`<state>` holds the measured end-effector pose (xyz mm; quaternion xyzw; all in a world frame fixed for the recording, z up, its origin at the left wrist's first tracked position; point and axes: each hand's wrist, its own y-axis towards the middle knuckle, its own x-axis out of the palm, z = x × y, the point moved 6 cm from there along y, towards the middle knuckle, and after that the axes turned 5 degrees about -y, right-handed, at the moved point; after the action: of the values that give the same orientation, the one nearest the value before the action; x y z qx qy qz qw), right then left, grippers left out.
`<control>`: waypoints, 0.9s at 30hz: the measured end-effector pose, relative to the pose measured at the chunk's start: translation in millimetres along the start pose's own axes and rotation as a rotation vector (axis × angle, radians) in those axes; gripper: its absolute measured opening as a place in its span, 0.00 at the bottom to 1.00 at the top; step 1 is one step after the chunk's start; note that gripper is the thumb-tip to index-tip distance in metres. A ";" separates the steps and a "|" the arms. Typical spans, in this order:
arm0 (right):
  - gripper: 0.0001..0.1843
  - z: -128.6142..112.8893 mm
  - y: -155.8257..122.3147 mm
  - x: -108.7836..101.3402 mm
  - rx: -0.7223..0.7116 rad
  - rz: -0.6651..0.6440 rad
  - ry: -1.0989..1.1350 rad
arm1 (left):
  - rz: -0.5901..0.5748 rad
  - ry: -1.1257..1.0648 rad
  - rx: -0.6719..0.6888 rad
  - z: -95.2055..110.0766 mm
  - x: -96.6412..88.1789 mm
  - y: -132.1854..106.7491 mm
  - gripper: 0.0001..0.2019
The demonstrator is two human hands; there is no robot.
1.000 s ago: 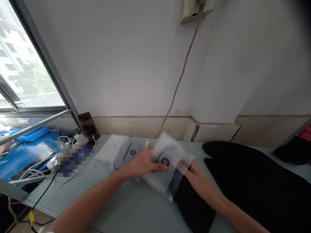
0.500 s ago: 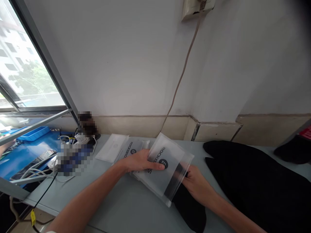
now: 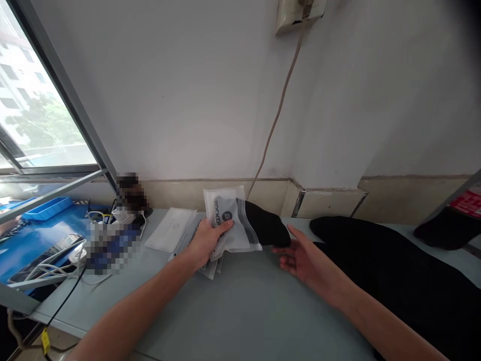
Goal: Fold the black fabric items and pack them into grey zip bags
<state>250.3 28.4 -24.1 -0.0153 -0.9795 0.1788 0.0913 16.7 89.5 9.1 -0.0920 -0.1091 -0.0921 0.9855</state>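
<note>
Reads "ROCKB…" plus round logo on bag (image 3: 242,238), lettering running far to near, cut off by left grip (image 3: 206,241). Clamped there, thumb on top. Held over far-middle of desk (image 3: 255,306). Black cloth (image 3: 266,225) sticking out of bag, pointing right, long axis left-right, right tip nearer. Right grip (image 3: 302,259) open beside tip; can't tell if touching. Bigger garment (image 3: 398,271) at right.

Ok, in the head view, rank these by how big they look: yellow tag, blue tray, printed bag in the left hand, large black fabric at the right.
1. Large black fabric, partly behind the forearm
2. Printed bag
3. Blue tray
4. Yellow tag
</note>
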 end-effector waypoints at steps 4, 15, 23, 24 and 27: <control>0.27 -1.7 -13.6 23.8 -0.090 -0.239 -0.159 | 0.017 -0.137 0.034 -12.3 8.4 -3.6 0.20; 0.16 -19.4 -22.0 19.7 -0.287 -0.027 0.134 | -0.358 0.090 0.033 -21.5 39.6 -28.4 0.28; 0.10 -14.8 -20.1 17.9 -0.159 -0.027 0.240 | -0.206 0.035 0.048 -24.0 30.1 -21.8 0.34; 0.10 -15.9 -21.5 19.1 -0.163 -0.036 0.237 | -0.211 0.022 0.068 -23.6 30.8 -21.9 0.33; 0.10 -18.4 -27.5 25.8 -0.156 -0.101 0.206 | -0.272 0.010 0.058 -26.3 35.9 -23.5 0.31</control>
<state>228.4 10.7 7.0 0.0086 -0.9754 0.0946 0.1990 51.6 55.7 -4.1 -0.0474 -0.1182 -0.2221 0.9667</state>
